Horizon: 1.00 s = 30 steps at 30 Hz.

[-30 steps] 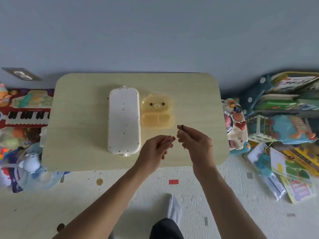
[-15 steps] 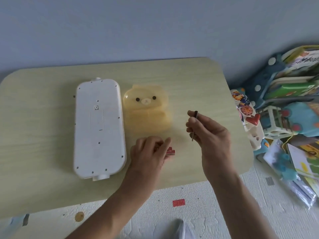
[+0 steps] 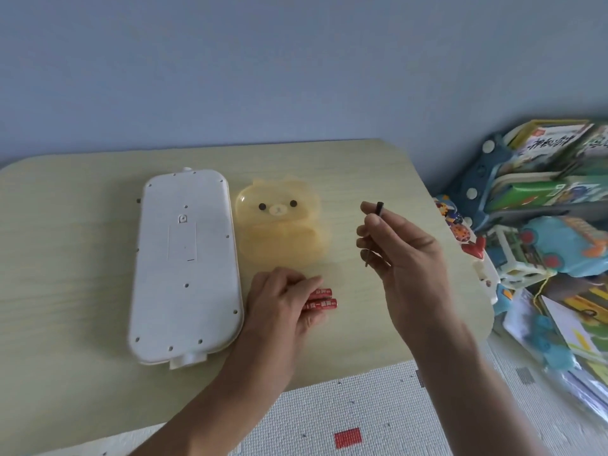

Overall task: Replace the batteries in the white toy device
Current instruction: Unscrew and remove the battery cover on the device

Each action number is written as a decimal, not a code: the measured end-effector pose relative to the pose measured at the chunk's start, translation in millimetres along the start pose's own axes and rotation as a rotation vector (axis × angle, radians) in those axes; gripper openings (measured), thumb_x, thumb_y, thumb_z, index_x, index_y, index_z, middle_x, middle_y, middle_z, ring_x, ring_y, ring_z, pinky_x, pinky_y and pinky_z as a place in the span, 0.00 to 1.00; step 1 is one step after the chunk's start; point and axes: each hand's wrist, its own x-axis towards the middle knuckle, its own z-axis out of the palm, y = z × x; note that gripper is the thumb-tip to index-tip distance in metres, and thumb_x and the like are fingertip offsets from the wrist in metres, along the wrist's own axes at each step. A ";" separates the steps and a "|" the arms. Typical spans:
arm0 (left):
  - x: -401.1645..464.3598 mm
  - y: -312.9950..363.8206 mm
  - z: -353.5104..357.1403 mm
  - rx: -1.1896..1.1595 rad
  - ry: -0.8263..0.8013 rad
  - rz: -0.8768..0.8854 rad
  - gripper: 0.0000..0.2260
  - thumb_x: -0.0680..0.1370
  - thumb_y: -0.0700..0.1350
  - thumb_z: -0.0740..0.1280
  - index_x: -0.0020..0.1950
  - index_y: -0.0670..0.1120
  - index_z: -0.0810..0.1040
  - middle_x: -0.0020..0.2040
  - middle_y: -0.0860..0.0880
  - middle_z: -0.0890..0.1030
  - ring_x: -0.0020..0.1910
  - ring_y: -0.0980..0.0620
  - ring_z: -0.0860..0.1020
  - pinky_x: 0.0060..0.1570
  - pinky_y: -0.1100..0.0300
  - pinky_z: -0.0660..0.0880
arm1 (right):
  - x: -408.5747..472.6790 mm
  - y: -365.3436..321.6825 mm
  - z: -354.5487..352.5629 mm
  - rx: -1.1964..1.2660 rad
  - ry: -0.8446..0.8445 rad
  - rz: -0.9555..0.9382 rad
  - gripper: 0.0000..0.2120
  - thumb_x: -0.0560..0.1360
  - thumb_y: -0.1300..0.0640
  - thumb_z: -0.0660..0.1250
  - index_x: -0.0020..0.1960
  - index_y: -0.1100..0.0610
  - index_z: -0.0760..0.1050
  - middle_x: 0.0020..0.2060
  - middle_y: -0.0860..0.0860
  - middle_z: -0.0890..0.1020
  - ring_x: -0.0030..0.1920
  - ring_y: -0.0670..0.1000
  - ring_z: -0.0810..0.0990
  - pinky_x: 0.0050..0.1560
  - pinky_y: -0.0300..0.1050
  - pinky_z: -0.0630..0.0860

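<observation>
Head view: white toy (image 3: 186,264) face-down on table (image 3: 65,258), left of centre, long axis running away from camera. Battery cover (image 3: 182,241) in place at mid-back, apparently screw-held at its far end; not yet opened. Orange bear-shaped box (image 3: 279,225) just right of toy, lid shut. Two red batteries (image 3: 320,300) side by side on table near front edge, between toy and right hand. Left hand (image 3: 279,307) resting on table, fingertips curled over inner ends of batteries, touching them; lifted grip or mere contact not resolvable. Right hand (image 3: 404,255) raised above table, pinching small dark screwdriver (image 3: 375,232), handle up, tip down, well apart from toy.

Judgement: early stage. Batteries and tool staged; remaining: undo screw, remove cover, swap batteries, close cover. Toys and books (image 3: 543,209) heaped on floor at right
</observation>
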 end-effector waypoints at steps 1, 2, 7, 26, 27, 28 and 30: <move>-0.7 -0.2 -0.2 -0.004 0.007 0.006 0.22 0.72 0.48 0.75 0.66 0.51 0.80 0.55 0.55 0.75 0.57 0.58 0.68 0.60 0.69 0.66 | -2.4 -1.7 2.8 -0.002 -0.003 -0.012 0.14 0.67 0.53 0.74 0.51 0.54 0.87 0.36 0.50 0.83 0.36 0.46 0.78 0.43 0.40 0.74; -1.3 0.1 -0.4 -0.006 0.012 0.011 0.23 0.72 0.47 0.75 0.67 0.50 0.79 0.56 0.54 0.76 0.58 0.58 0.68 0.60 0.67 0.68 | -4.8 -3.3 5.9 -0.005 -0.004 -0.022 0.14 0.67 0.53 0.74 0.51 0.54 0.87 0.36 0.50 0.83 0.36 0.46 0.78 0.43 0.40 0.74; -8.0 9.1 -12.0 0.022 0.034 0.091 0.27 0.72 0.58 0.64 0.69 0.49 0.75 0.59 0.52 0.76 0.60 0.57 0.68 0.67 0.65 0.66 | -16.2 -12.1 22.6 -0.023 -0.024 -0.049 0.15 0.68 0.53 0.73 0.53 0.55 0.86 0.36 0.50 0.84 0.37 0.47 0.79 0.44 0.41 0.74; 69.8 -71.3 -194.5 -0.670 0.152 -0.029 0.13 0.73 0.48 0.76 0.57 0.50 0.84 0.45 0.52 0.84 0.45 0.50 0.84 0.51 0.51 0.82 | 0.6 4.3 175.4 -0.256 -0.349 -0.138 0.05 0.75 0.59 0.74 0.49 0.60 0.84 0.42 0.55 0.85 0.44 0.51 0.82 0.48 0.45 0.77; 75.9 -75.1 -195.8 -0.684 0.140 -0.015 0.13 0.73 0.45 0.76 0.57 0.47 0.84 0.43 0.51 0.84 0.43 0.49 0.85 0.50 0.51 0.81 | 5.7 8.8 178.4 -0.250 -0.368 -0.139 0.05 0.75 0.59 0.74 0.49 0.60 0.84 0.41 0.55 0.85 0.43 0.51 0.82 0.48 0.46 0.78; 81.2 -78.8 -196.0 -0.695 0.141 -0.006 0.12 0.73 0.43 0.76 0.55 0.45 0.84 0.41 0.50 0.84 0.40 0.50 0.84 0.48 0.53 0.81 | 10.1 12.3 179.8 -0.237 -0.382 -0.139 0.04 0.75 0.60 0.74 0.49 0.60 0.85 0.40 0.54 0.85 0.42 0.51 0.82 0.48 0.46 0.79; 89.6 -87.2 -191.3 -0.675 0.169 0.009 0.07 0.73 0.41 0.76 0.51 0.43 0.85 0.37 0.48 0.85 0.37 0.53 0.84 0.43 0.57 0.81 | 19.9 20.0 181.2 -0.221 -0.403 -0.147 0.03 0.75 0.62 0.73 0.48 0.60 0.85 0.37 0.54 0.85 0.41 0.51 0.83 0.47 0.45 0.80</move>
